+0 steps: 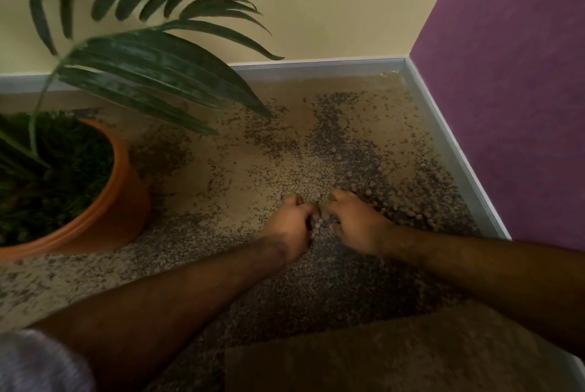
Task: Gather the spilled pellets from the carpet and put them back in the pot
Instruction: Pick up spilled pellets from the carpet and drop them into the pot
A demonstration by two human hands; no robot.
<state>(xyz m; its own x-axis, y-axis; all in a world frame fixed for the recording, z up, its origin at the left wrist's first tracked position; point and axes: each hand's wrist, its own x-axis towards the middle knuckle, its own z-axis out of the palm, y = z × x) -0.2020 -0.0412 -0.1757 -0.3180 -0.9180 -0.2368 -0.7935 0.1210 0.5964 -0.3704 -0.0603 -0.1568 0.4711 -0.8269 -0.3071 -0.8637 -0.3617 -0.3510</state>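
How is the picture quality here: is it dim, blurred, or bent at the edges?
Head view: dim, warm light; the dark green palm fronds are motion-blurred; small brown pellets smear into the beige carpet; the grey baseboard bows from wide-angle distortion; no glare.

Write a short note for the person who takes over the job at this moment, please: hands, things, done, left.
Left hand and right hand: down on the carpet, cupped together around a small heap of pellets.
Pot: upright at the left, with the plant in it.
Done: cannot tell how much is back in the pot.
Left: many pellets lie toward the right baseboard; carry them to the pot.
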